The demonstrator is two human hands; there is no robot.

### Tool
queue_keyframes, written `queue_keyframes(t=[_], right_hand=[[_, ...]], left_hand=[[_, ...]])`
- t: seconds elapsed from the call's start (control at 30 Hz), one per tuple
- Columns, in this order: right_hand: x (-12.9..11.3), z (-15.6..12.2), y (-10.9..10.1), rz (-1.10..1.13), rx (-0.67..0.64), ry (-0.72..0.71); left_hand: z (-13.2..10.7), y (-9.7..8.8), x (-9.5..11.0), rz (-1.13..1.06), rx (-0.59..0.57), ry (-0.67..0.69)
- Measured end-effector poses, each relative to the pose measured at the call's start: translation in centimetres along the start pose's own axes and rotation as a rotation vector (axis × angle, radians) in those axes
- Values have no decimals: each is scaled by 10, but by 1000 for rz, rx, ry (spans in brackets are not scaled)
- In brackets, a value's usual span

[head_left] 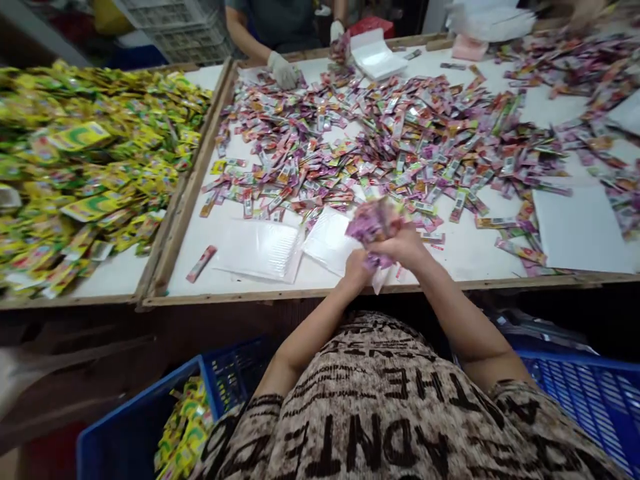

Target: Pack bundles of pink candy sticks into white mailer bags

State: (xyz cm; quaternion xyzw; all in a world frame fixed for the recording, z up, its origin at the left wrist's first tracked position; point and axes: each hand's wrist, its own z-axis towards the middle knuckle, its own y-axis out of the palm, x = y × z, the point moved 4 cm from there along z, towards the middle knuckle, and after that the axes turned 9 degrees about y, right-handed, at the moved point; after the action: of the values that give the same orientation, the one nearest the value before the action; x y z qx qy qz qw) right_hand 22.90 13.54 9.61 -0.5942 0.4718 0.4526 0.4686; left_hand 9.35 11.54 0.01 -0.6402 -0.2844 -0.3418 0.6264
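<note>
My left hand (359, 269) and my right hand (403, 247) are close together over the table's front edge. Both are closed around a bunch of small pink and purple packets (371, 221), which sticks up above my fingers. A clear plastic flap hangs below the hands; whether it is part of a bag round the packets I cannot tell. Just beyond and left of my hands lie clear plastic bags (327, 241) and another stack of clear bags (260, 248). Loose pink and purple packets (400, 133) are heaped over the white tabletop.
A wooden divider (193, 177) separates yellow packets (100, 167) on the left. Across the table, a person's gloved hand (283, 71) touches packets near more bags (376, 55). Blue crates (145, 408) stand low on both sides of me. A white sheet (580, 227) lies right.
</note>
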Motion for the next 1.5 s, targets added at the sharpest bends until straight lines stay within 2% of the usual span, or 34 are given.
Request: queue_keyframes(t=[0.07, 0.17, 0.23, 0.3, 0.37, 0.43, 0.53, 0.6, 0.7, 0.8, 0.97, 1.07, 1.17, 1.27, 1.37, 1.5], right_hand=[[21, 5, 3, -418, 27, 40], [58, 0, 0, -959, 51, 44], [74, -8, 3, -1139, 1, -46], [80, -15, 10, -1223, -59, -163], [80, -18, 16, -1267, -101, -251], [77, -16, 18, -1287, -137, -278], [73, -5, 13, -1300, -154, -178], [70, 1, 10, -1306, -147, -105], [65, 3, 15, -1328, -143, -88], [60, 0, 26, -1362, -112, -113], [59, 5, 28, -1307, -48, 90], [60, 8, 23, -1276, -15, 161], [62, 8, 19, -1222, 70, 216], [64, 11, 18, -1186, 99, 282], [64, 15, 20, -1161, 120, 320], [60, 21, 21, -1141, 160, 310]], left_hand=[[7, 15, -3, -87, 6, -28], [13, 8, -21, -179, 45, -92], [14, 0, -30, -215, 90, -122], [17, -5, -30, -223, 148, -122], [22, -8, -22, -224, 205, -107], [28, -10, -7, -180, 208, -26], [26, -13, 24, 118, 73, 249], [16, -16, 36, 384, 3, 357], [-1, -26, 38, 611, 31, 274], [-5, -28, 42, 660, 43, 235], [11, -9, 66, 631, -44, 452], [5, -7, 62, 641, 63, 488], [-7, -10, 42, 624, 217, 370], [-8, -2, 32, 581, 174, 396], [4, 4, 32, 576, 142, 446], [22, -6, 26, 576, 209, 283]])
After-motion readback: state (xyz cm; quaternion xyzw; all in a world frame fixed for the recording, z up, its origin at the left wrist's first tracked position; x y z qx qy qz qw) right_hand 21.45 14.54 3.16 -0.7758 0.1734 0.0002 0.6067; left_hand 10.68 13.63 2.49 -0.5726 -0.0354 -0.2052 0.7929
